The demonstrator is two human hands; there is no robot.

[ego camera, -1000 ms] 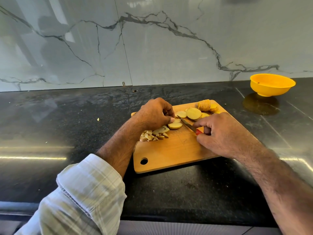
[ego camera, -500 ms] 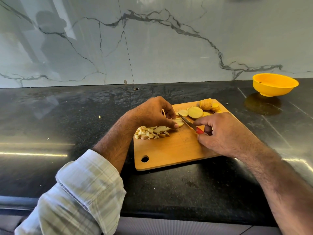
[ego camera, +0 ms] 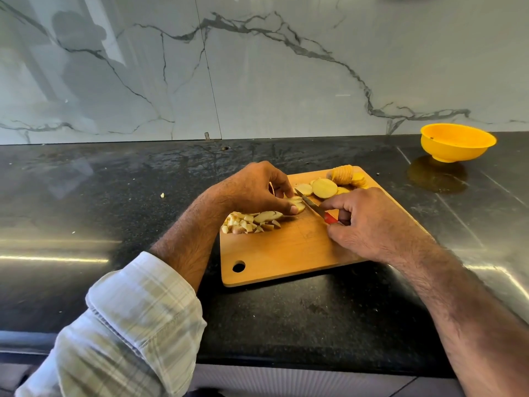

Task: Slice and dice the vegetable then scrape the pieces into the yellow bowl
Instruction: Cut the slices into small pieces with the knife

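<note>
A wooden cutting board [ego camera: 289, 253] lies on the black counter. My left hand [ego camera: 252, 189] pinches a stack of potato slices [ego camera: 297, 204] near the board's middle. My right hand [ego camera: 369, 222] grips a red-handled knife [ego camera: 312, 205], its blade set against the right side of that stack. A pile of diced potato [ego camera: 246, 223] lies just left of the stack, under my left wrist. More round slices [ego camera: 325, 188] and a ridged potato end piece [ego camera: 342, 174] sit at the board's far edge. The yellow bowl [ego camera: 456, 141] stands at the far right by the wall.
The black stone counter [ego camera: 114, 210] runs wide to the left, with a few small potato crumbs [ego camera: 162, 195] on it. A marble backsplash [ego camera: 257, 67] closes off the back. The counter's front edge is near my body.
My left hand has shifted a little and keeps its pinch on the slice stack. The knife blade has moved along the stack. The view has drifted slightly.
</note>
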